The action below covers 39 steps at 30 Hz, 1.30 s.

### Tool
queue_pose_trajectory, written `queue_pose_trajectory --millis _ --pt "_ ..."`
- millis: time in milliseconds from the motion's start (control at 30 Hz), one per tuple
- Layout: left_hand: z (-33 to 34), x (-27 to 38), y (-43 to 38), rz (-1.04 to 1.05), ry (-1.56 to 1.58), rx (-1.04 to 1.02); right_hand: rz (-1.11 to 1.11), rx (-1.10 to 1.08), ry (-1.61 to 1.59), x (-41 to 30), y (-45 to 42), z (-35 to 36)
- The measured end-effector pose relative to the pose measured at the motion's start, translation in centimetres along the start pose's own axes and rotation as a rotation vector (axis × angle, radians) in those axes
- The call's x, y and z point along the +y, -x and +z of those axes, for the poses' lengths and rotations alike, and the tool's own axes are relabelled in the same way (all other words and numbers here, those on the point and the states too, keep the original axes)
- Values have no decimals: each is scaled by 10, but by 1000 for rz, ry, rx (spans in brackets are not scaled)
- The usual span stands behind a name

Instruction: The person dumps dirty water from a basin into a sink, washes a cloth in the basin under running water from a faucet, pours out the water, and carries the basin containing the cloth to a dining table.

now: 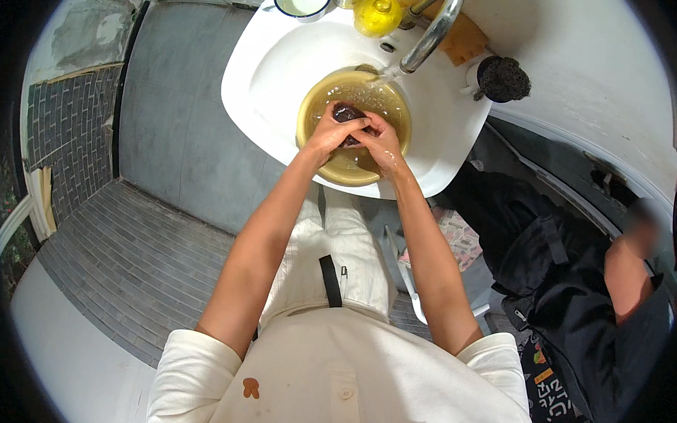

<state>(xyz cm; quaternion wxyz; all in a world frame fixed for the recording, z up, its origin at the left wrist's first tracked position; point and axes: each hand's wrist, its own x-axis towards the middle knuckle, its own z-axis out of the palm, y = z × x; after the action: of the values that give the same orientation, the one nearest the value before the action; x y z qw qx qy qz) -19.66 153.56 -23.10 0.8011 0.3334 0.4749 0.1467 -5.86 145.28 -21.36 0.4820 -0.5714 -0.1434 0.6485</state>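
Note:
Both my hands grip a dark reddish-brown, wet lump (347, 113) over a yellow basin; its exact kind cannot be told. My left hand (331, 130) holds it from the left, its thumb across the top. From the right, my right hand (380, 139) closes round it, and the fingers of both hands meet. Murky, bubbly water fills the yellow basin (306, 112), which stands in a white washbasin (270, 80). A metal faucet (432, 36) runs a stream of water into the basin's far side.
Along the washbasin's back stand a white enamel bowl (303, 0) with a dark rim and a yellow bottle (377, 15). A mug (473, 79) with a dark scrubber (505, 79) sits at right. A person in black clothing (571, 264) is close on my right, near a white-framed chair (409, 281).

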Motion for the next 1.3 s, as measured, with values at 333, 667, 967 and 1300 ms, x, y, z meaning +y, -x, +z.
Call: queue_pose_trajectory --millis 333,667,967,1300 --pt "27 17 19 -251 -137 50 -552 610 1116 -35 38 -9" --pt "31 -7 8 -190 -324 88 261 291 128 -12 47 -58" --pt "85 8 3 -26 -395 74 274 437 61 -12 77 -87" --pt "116 46 22 8 -706 -19 196 572 -62 -29 107 -81"
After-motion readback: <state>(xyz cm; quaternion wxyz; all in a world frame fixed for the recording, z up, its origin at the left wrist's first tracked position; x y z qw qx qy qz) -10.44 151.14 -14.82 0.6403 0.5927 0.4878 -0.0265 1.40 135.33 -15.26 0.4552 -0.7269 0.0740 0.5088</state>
